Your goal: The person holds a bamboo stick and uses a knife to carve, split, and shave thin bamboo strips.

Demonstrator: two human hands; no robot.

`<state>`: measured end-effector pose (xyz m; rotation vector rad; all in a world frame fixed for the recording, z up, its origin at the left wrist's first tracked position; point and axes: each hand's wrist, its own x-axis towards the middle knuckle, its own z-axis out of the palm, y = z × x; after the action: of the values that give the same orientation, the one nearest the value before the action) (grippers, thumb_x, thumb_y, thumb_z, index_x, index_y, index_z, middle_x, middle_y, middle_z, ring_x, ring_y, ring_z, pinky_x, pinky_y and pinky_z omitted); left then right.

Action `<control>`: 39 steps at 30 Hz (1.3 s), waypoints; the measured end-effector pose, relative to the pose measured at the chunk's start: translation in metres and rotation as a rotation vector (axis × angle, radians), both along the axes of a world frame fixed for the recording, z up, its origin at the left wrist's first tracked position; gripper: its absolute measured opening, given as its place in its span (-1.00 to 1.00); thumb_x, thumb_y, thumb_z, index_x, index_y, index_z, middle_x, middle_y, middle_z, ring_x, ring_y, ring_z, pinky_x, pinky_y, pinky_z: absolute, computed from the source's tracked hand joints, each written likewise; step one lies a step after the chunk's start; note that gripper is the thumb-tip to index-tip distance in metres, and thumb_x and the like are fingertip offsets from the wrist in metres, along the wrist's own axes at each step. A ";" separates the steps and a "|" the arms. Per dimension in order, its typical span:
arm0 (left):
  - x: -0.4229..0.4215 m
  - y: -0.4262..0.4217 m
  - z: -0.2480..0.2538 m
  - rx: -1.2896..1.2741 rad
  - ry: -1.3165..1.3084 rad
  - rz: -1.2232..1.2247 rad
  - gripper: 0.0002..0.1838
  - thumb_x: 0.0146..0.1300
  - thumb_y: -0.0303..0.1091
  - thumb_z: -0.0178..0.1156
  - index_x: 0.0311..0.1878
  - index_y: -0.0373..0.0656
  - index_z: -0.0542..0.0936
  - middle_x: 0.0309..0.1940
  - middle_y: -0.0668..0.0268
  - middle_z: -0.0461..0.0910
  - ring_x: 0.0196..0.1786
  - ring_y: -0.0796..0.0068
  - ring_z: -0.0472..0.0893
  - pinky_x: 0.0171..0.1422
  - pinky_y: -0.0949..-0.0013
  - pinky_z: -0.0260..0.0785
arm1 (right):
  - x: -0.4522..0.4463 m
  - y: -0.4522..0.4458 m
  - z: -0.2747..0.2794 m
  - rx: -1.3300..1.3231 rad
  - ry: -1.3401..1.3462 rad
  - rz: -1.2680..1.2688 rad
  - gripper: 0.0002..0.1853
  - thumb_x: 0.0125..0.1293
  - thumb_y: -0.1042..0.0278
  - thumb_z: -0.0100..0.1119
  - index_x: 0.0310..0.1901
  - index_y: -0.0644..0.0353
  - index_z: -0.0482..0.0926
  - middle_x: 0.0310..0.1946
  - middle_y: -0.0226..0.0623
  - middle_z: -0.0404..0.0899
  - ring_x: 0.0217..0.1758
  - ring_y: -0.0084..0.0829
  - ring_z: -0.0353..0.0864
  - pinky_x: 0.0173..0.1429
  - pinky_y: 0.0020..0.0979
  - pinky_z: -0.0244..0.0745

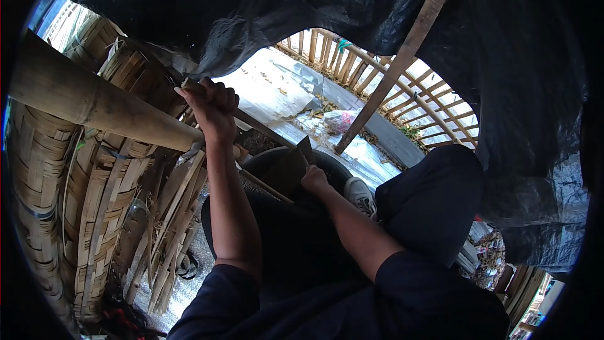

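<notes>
My left hand (215,110) is raised at the upper left, its fingers wrapped round a long narrow strip (263,130) that looks like wood or bamboo. The strip slants down to the right, towards my right hand. Low in the middle, my right hand (316,181) is closed at the edge of a broad, flat, brownish blade-like piece (286,173); shadow hides exactly how the fingers hold it. A small pointed dark piece (304,148) sticks up just above that hand. Behind and below these is a round dark tub (336,162), between my legs.
A thick bamboo pole (113,107) juts in from the left, close to my left forearm. Woven bamboo baskets (47,182) and loose split bamboo (170,233) fill the left side. A wooden post (399,66) slants ahead, black plastic sheeting (522,88) hangs around, and a bamboo fence (434,104) stands beyond.
</notes>
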<state>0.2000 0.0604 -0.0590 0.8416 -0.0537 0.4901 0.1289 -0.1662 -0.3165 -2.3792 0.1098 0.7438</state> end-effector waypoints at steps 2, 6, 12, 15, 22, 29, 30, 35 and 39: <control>0.000 0.001 -0.002 -0.003 -0.020 0.001 -0.39 0.24 0.42 -0.24 -0.53 0.02 0.20 -0.70 0.55 -0.04 -0.64 0.65 -0.06 -0.54 0.48 -0.20 | 0.000 0.000 -0.009 0.006 -0.004 0.009 -0.63 0.37 0.23 -0.18 -0.16 0.43 0.48 -0.18 0.26 0.53 -0.03 0.14 0.53 0.07 -0.04 0.43; 0.002 0.001 -0.007 0.076 -0.030 0.055 -0.43 0.21 0.37 -0.08 -0.51 0.02 0.22 -0.60 0.52 0.09 -0.55 0.61 0.12 -0.46 0.48 -0.05 | 0.000 -0.003 -0.006 0.005 0.004 -0.029 -0.64 0.37 0.21 -0.17 -0.12 0.37 0.49 -0.15 0.27 0.53 0.01 0.14 0.51 0.09 -0.07 0.42; -0.001 -0.002 -0.005 0.096 -0.112 -0.013 -0.45 0.19 0.34 0.00 -0.43 0.00 0.27 -0.56 0.47 0.18 -0.49 0.53 0.29 -0.41 0.47 0.15 | -0.004 -0.019 -0.019 0.557 0.650 -0.497 -0.71 0.42 0.08 -0.19 -0.25 0.10 0.41 -0.42 -0.12 0.52 -0.42 -0.18 0.51 -0.31 -0.11 0.43; -0.001 0.001 -0.006 0.132 -0.084 -0.120 -0.46 0.23 0.26 0.03 -0.44 -0.07 0.25 -0.53 0.39 0.22 -0.51 0.46 0.35 -0.45 0.40 0.27 | -0.006 -0.028 -0.019 0.982 0.774 -0.672 -0.71 0.46 0.07 -0.27 -0.31 0.05 0.33 -0.46 -0.24 0.41 -0.51 -0.33 0.35 -0.37 -0.26 0.35; 0.003 0.001 -0.012 0.107 -0.113 -0.131 -0.53 0.30 0.17 -0.01 -0.40 -0.07 0.27 -0.54 0.42 0.21 -0.53 0.58 0.31 -0.54 0.50 0.19 | 0.000 -0.025 -0.046 1.269 0.810 -0.935 -0.66 0.49 0.10 -0.36 -0.29 0.14 0.34 -0.24 0.03 0.53 -0.34 -0.13 0.51 -0.20 -0.10 0.49; 0.005 -0.006 -0.009 0.097 -0.088 0.003 -0.51 0.33 0.16 -0.04 -0.49 -0.06 0.25 -0.62 0.51 0.14 -0.63 0.68 0.14 -0.58 0.56 -0.09 | -0.005 -0.017 -0.034 0.239 -0.183 -0.433 -0.72 0.40 0.21 -0.18 -0.34 0.24 0.40 -0.42 0.04 0.58 -0.33 -0.04 0.60 -0.24 -0.09 0.46; 0.005 -0.013 -0.006 0.099 -0.030 0.071 -0.49 0.34 0.16 -0.05 -0.53 -0.06 0.23 -0.65 0.52 0.11 -0.64 0.69 0.11 -0.59 0.56 -0.10 | -0.007 -0.015 -0.028 0.238 -0.180 -0.438 -0.72 0.40 0.21 -0.18 -0.34 0.24 0.40 -0.42 0.04 0.58 -0.33 -0.04 0.60 -0.24 -0.09 0.46; 0.010 -0.042 0.003 0.206 0.008 0.295 -0.46 0.36 0.16 -0.09 -0.57 -0.06 0.18 -0.69 0.52 0.05 -0.67 0.72 0.06 -0.60 0.54 -0.15 | -0.004 0.014 -0.007 0.355 -0.479 -0.223 -0.77 0.35 0.27 -0.14 -0.26 0.26 0.44 -0.46 0.09 0.57 -0.32 0.12 0.58 -0.27 0.02 0.44; 0.008 -0.042 0.007 0.189 0.046 0.496 -0.47 0.38 0.15 -0.12 -0.57 -0.06 0.18 -0.71 0.51 0.05 -0.68 0.73 0.06 -0.61 0.53 -0.17 | -0.004 0.037 0.031 0.248 -0.396 -0.016 -0.74 0.36 0.24 -0.15 -0.26 0.27 0.44 -0.49 0.12 0.56 -0.37 0.13 0.59 -0.28 0.04 0.46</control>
<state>0.2076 0.0185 -0.0522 1.0548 0.1571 0.9417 0.1246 -0.1292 -0.2859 -2.2341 -0.1235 0.2503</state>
